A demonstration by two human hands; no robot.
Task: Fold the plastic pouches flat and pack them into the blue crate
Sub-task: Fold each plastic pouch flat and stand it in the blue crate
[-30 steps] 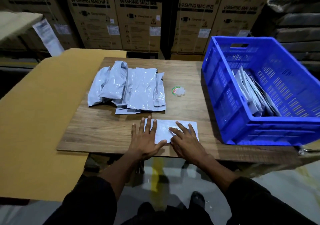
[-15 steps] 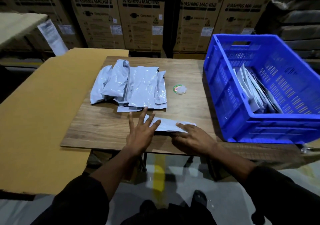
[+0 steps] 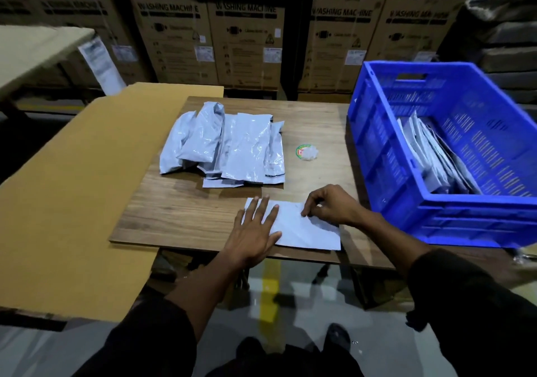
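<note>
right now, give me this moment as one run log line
step: folding | left hand: flat on pouch | right hand: pinching pouch's far edge | pile: unfolded | blue crate: partly packed

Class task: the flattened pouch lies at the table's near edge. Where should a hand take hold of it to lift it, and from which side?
Probably the flattened pouch's near long edge, approached from the person's side: it lies flat, almost flush with the table edge, so fingers could slip underneath there.

1. Left hand [image 3: 255, 231] flat, fingers spread, pressing pale pouch [image 3: 302, 228] on wooden table [image 3: 180, 211].
2. Right hand [image 3: 331, 205] pinches pouch's far edge.
3. Blue crate [image 3: 430, 211] right — folded pouches [image 3: 433, 158] inside.
</note>
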